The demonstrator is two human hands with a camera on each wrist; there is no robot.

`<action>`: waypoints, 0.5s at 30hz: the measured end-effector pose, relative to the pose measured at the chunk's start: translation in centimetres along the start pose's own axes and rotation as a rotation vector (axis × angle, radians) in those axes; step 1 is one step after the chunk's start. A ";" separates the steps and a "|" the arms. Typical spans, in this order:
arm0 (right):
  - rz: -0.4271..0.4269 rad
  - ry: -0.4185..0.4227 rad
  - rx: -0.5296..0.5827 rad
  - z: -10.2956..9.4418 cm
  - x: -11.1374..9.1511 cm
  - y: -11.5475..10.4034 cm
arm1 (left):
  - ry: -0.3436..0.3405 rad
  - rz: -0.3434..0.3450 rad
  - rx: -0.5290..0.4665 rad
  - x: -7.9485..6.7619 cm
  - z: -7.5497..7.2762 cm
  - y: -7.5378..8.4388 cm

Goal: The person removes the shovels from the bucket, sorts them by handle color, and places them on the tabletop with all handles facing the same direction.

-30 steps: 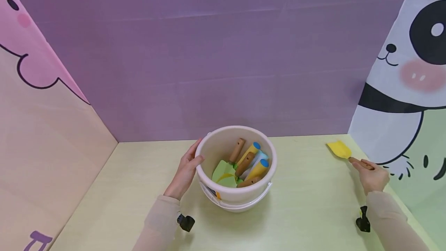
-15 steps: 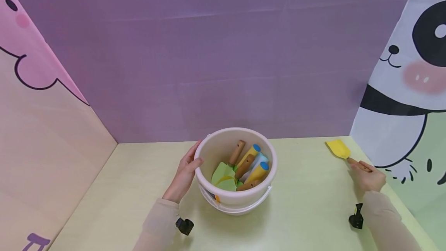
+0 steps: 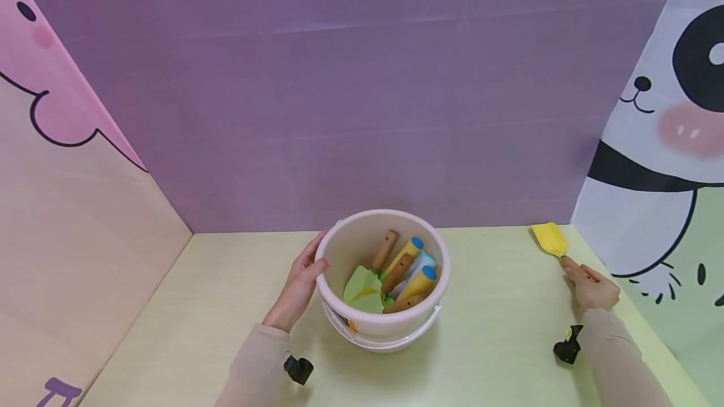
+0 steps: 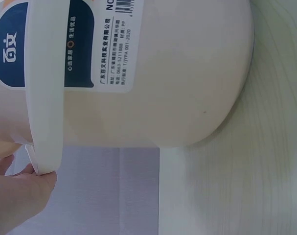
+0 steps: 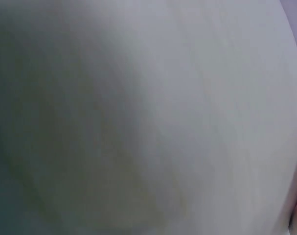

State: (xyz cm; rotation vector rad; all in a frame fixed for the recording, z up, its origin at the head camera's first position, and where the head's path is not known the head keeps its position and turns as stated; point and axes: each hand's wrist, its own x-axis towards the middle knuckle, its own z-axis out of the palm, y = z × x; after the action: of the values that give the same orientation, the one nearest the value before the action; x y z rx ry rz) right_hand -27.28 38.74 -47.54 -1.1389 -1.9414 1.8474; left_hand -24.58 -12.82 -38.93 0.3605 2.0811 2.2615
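A pale pink bucket stands on the table in the head view, its white carrying handle hanging down at the front. My left hand holds the bucket's left rim, with the thumb near the edge; in the left wrist view this hand is beside the handle's end. At the far right, my right hand grips the wooden handle of a small yellow toy shovel. The shovel's blade points away, low over or touching the table; I cannot tell which. The right wrist view is mostly blurred table.
Inside the bucket lie a light green scoop, brown wooden handles and yellow handles with blue ends. A purple wall closes off the table at the back. A panda-printed wall stands close to the right hand.
My right hand and the shovel's handle have shifted slightly left and down in the head view, and the blade has turned a little. The left hand stays on the bucket.
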 end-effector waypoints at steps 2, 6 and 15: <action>0.001 -0.006 -0.024 0.0 0.0 0.0 | 0.001 -0.004 -0.003 0.0 0.0 0.0; -0.016 -0.023 -0.056 0.2 0.0 -0.1 | 0.009 0.001 0.004 0.0 0.0 0.1; -0.013 -0.040 -0.056 0.1 0.1 0.2 | 0.005 0.008 0.001 0.1 0.0 -0.1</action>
State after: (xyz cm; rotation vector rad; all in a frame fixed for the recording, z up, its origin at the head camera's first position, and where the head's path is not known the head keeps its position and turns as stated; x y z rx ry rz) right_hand -27.34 38.74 -47.73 -1.1106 -2.0299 1.8335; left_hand -24.67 -12.77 -39.01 0.3647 2.0876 2.2678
